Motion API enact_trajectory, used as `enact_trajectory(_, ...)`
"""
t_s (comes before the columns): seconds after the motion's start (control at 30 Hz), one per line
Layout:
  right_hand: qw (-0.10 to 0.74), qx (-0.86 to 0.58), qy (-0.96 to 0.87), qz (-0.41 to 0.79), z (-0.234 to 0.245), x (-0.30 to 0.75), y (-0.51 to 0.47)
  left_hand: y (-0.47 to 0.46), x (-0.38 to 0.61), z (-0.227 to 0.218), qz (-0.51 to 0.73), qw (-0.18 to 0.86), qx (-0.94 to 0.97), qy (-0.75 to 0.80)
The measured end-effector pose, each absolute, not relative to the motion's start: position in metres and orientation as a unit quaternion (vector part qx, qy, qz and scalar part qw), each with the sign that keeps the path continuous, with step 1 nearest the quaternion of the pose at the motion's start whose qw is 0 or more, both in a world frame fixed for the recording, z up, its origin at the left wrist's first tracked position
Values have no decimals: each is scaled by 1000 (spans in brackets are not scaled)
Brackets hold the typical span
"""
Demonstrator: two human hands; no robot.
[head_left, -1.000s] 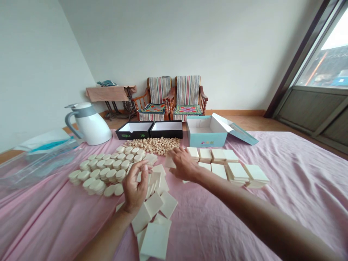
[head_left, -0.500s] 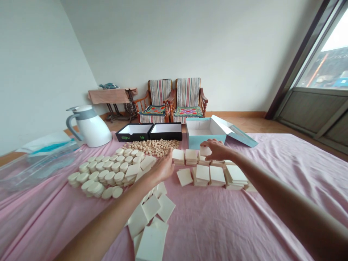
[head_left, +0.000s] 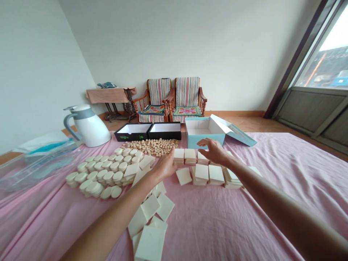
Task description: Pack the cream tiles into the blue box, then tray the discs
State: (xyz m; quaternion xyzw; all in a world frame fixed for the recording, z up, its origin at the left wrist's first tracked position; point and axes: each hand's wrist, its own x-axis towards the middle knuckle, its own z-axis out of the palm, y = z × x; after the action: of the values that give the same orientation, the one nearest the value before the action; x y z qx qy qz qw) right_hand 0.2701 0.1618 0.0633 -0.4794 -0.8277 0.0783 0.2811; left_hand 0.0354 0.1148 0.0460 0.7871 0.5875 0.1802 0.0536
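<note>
My right hand (head_left: 215,151) hovers over the back row of square white tile stacks, its fingers curved and apart with nothing between them. Just below its fingertips is a stack of square tiles (head_left: 202,158). My left hand (head_left: 166,165) lies along the left side of the end stack (head_left: 178,155), its visible fingers stretched out and nothing seen in it. Another stack (head_left: 190,156) stands between the hands. In front is a second row of stacks (head_left: 201,172), with a single tilted tile (head_left: 183,176) at its left end. Loose square tiles (head_left: 150,207) lie around my left forearm.
Stacked round white discs (head_left: 102,174) and a pile of small wooden beads (head_left: 152,145) lie left of centre. Behind are black boxes (head_left: 165,131), a light blue box (head_left: 204,139) and its leaning lid (head_left: 239,134). A white jug (head_left: 94,128) and clear plastic container (head_left: 32,168) stand left.
My right hand has let go of a square tile on the back row and its fingers have spread. My left hand has stayed beside the end stack.
</note>
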Motion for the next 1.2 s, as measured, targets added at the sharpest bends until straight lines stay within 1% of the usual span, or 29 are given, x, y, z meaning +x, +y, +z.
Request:
enact_trajectory(0.1, 304, -453, -834, 85, 63, 250, 148, 107, 19, 52, 246, 36, 766, 593)
enact_trajectory(0.13, 307, -443, -837, 89, 62, 241, 143, 104, 11, 55, 286, 27, 753, 592)
enact_trajectory(0.17, 305, -435, -842, 96, 62, 232, 136, 100, 2, 58, 355, 18, 732, 581)
enact_trajectory(0.27, 266, -397, -867, 140, 60, 200, 116, 89, -23, 65, 512, -7, 665, 544)
enact_trajectory(0.37, 208, -334, -904, 168, 58, 169, 98, 83, -39, 67, 576, -35, 617, 535)
enact_trajectory(0.47, 176, -302, -926, 143, 55, 140, 84, 80, -45, 65, 601, -46, 590, 537)
enact_trajectory(0.57, 163, -330, -920, 136, 50, 118, 79, 77, -47, 63, 602, -46, 587, 540)
enact_trajectory(0.7, 167, -386, -892, 163, 43, 103, 82, 75, -50, 63, 598, -49, 589, 542)
enact_trajectory(0.87, 180, -443, -857, 191, 46, 122, 70, 74, -54, 65, 607, -59, 572, 549)
enact_trajectory(0.93, 159, -461, -852, 190, 51, 137, 57, 73, -54, 66, 612, -64, 563, 551)
enact_trajectory(1.0, 113, -470, -860, 164, 56, 150, 45, 73, -54, 68, 619, -68, 557, 550)
enact_trajectory(1.07, 86, -463, -872, 130, 61, 160, 34, 72, -55, 71, 634, -74, 546, 543)
enact_trajectory(1.1, 88, -448, -881, 122, 62, 163, 31, 71, -56, 72, 645, -78, 538, 537)
enact_trajectory(1.2, 101, -359, -916, 149, 63, 167, 26, 71, -60, 75, 673, -91, 513, 525)
